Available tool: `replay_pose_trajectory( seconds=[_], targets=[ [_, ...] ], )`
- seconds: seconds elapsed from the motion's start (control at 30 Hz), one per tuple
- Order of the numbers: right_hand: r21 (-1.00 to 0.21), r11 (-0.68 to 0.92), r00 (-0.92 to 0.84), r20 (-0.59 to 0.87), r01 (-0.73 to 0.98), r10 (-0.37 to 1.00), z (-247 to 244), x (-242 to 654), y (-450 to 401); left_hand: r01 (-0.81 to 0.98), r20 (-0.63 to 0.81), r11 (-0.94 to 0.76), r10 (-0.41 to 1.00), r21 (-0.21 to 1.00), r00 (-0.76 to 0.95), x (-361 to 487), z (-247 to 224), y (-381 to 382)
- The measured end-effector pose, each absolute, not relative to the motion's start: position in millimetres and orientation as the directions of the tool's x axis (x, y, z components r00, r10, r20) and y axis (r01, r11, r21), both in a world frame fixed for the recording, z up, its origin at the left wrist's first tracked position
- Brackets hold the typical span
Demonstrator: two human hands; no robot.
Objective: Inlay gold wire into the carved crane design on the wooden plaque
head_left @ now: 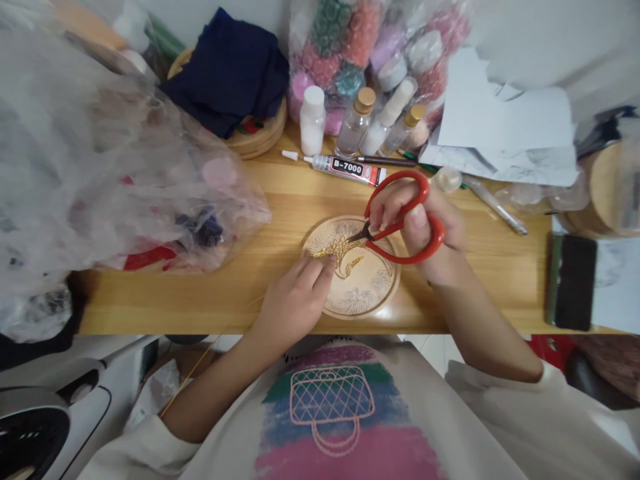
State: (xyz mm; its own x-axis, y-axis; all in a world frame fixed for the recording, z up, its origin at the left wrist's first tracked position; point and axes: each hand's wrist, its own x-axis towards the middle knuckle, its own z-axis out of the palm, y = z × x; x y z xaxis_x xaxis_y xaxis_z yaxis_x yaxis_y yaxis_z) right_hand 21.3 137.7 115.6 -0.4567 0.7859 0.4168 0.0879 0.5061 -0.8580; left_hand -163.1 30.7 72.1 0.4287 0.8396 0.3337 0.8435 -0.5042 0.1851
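Wooden tabletop (505, 267) supports round board (373, 279). At its upper right: right hand (450, 223), fingers clamped on scissors (389, 231) — tips at gold cord (356, 263), presumably for precision. On its left: left hand (300, 297), fingers together, likely steadying it — pinch undeterminable.

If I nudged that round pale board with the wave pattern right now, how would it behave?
The round, pale, wave-patterned board would probably slide rather than roll, as it lies flat. It seems stiff, its outline even. The bare left hand over it might hinder that.
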Motion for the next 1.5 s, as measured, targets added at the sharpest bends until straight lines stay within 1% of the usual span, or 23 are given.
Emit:
replay_pose_trajectory(
  seconds=[0.07,0.17,0.23,0.37,0.6,0.8,0.97,1.23,1.37,1.5],
  targets=[
    [-0.876,0.466,-0.405,0.384,0.125,0.830,117,17,140,0.843,0.345,-0.507,0.835,0.181,0.428,-162,72,31],
    [-0.902,0.384,-0.238,0.335,0.200,0.912,118,9,136,0.844,0.355,-0.506,0.833,0.176,0.425,-162,72,31],
    [-0.917,0.339,-0.129,0.317,0.211,0.940,118,7,131,0.847,0.348,-0.503,0.836,0.174,0.425,-162,73,31],
    [-0.953,0.241,0.024,0.249,0.182,0.968,115,7,116,0.845,0.338,-0.505,0.837,0.178,0.429,-161,74,30],
    [-0.974,0.133,0.176,0.166,0.184,0.970,112,3,87,0.855,0.339,-0.486,0.846,0.179,0.410,-160,75,30],
    [-0.991,0.118,0.238,0.132,0.069,0.962,111,-7,77,0.856,0.324,-0.482,0.853,0.187,0.410,-159,76,31],
    [-0.992,0.122,0.282,0.124,0.025,0.951,114,-11,75,0.849,0.330,-0.490,0.848,0.195,0.414,-159,76,31],
    [-0.992,0.092,0.276,0.112,0.083,0.955,108,-8,73,0.859,0.319,-0.477,0.856,0.187,0.406,-158,76,30],
    [-0.986,0.093,0.312,0.132,0.136,0.941,111,-9,75,0.855,0.316,-0.485,0.852,0.182,0.417,-158,76,30],
    [-0.987,0.098,0.332,0.135,0.125,0.933,111,-8,77,0.854,0.329,-0.485,0.850,0.190,0.410,-158,76,29]
  ],
)
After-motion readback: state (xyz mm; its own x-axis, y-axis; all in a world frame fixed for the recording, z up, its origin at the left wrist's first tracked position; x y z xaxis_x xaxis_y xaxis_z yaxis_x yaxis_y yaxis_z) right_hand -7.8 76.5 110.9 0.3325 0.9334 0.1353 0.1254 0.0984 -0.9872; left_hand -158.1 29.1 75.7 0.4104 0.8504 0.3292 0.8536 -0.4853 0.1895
